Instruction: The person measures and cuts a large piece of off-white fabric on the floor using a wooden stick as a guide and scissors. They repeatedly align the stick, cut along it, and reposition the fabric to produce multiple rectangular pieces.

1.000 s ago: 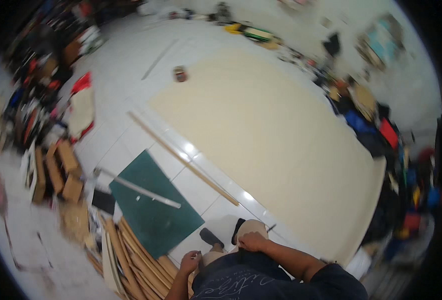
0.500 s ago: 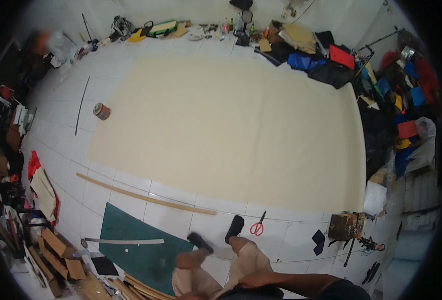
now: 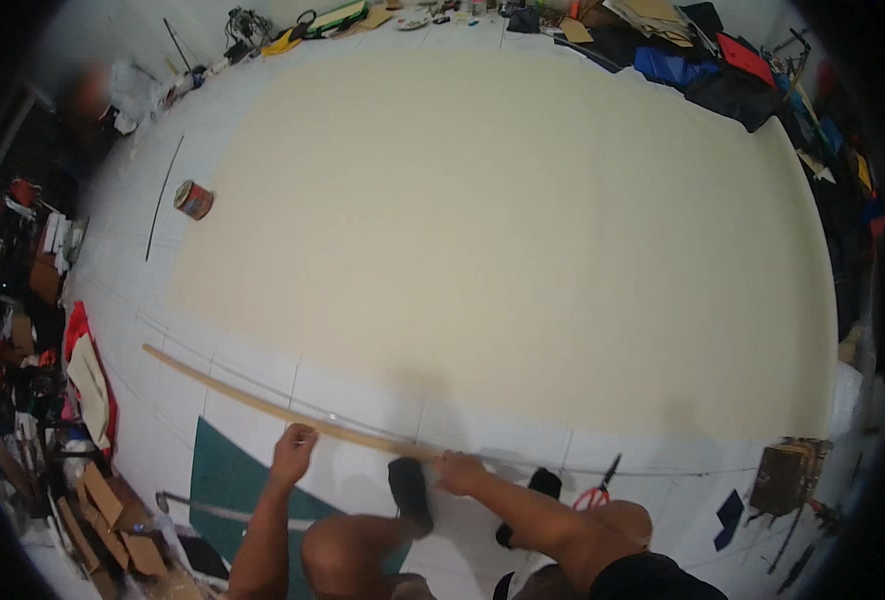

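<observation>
A long, thin wooden strip (image 3: 347, 432) lies on the white tiles along the near side of a large cream sheet (image 3: 502, 240). My right hand (image 3: 459, 473) is closed around the strip's right end. Farther left, my left hand (image 3: 293, 455) is at the strip's near edge, its fingers loosely bent and slightly apart; whether they touch the wood is hard to see. Red-handled scissors (image 3: 594, 493) lie right of my feet, partly hidden by my right leg. Under my left forearm is a green mat (image 3: 227, 480) with a metal ruler (image 3: 212, 509) across it.
A tin can (image 3: 193, 199) stands by the sheet's left edge, near a thin dark rod (image 3: 164, 198). The sheet's right edge curls up. A wooden block (image 3: 784, 478) stands at the near right corner. Cardboard pieces (image 3: 112, 510) and clutter line the left wall; bags and fabrics crowd the far right.
I have bent down closer to the floor. Both hands have come forward from my lap to the wooden strip, and my right hand has taken hold of its right end.
</observation>
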`<state>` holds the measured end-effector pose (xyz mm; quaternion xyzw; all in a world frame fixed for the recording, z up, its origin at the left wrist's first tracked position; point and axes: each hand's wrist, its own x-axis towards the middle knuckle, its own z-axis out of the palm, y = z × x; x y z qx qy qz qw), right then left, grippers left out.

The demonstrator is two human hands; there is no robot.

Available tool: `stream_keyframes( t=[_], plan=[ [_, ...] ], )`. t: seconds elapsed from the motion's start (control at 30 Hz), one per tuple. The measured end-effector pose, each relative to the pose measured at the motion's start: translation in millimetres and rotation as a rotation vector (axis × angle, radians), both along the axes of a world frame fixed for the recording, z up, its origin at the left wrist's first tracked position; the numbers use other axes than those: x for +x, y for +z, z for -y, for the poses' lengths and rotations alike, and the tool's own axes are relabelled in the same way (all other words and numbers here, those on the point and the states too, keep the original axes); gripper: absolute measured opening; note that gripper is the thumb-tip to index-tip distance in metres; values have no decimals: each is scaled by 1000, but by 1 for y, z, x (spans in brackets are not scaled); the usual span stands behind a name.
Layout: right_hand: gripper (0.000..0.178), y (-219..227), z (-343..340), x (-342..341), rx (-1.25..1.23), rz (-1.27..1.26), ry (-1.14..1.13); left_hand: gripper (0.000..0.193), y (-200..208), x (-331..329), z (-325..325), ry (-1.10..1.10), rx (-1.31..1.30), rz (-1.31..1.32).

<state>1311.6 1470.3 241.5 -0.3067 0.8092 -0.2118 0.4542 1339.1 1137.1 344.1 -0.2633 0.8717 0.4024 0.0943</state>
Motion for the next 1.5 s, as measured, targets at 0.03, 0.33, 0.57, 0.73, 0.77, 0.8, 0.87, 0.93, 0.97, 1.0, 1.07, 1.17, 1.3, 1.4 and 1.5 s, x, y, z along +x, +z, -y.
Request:
stream_keyframes(
  t=[0.03,0.33,0.57,0.73,0.77,0.8,0.87,0.93,0.97,1.0,1.07,1.17,1.3,1.4,1.5],
  plan=[
    [57,-19,11,-8,-1,-35,-5,27,-38,0,26,120,-13,94],
    [37,-178,26,16,-299,-338,-46,83,-247,30,37,833,137,294],
    [50,-95,18,-23,-338,-382,-88,59,-252,-44,97,1053,16,-400],
    [53,-62,12,-71,-183,-656,-248,64,-211,-148,21,699,370,-475],
    [52,-69,21,-77,-199,-706,-313,67,-210,-157,23,586,405,-458],
    [51,-80,18,-82,-191,-716,-334,66,-212,-169,16,508,430,-423],
    [48,-100,-10,-88,-167,-741,-382,66,-220,-177,18,244,141,-384],
    [46,-108,-39,-90,-113,-822,-411,69,-235,-181,29,-131,-476,-355],
    [45,-111,-50,-92,-85,-859,-427,72,-242,-184,34,-99,-538,-317],
    [46,-116,-62,-91,-40,-870,-435,74,-249,-182,32,-76,-593,-262],
    [47,-124,-78,-92,43,-890,-447,80,-262,-179,27,-69,-581,-110],
    [48,-132,-84,-103,37,-949,-488,82,-273,-176,20,-83,-630,-126],
    [48,-135,-42,-155,87,-928,-569,82,-274,-174,17,-79,-646,-161],
    [49,-140,-16,-199,158,-880,-673,81,-279,-174,16,-86,-652,-159],
    [48,-143,-18,-217,204,-821,-814,80,-282,-172,18,-91,-661,-187]
  ],
)
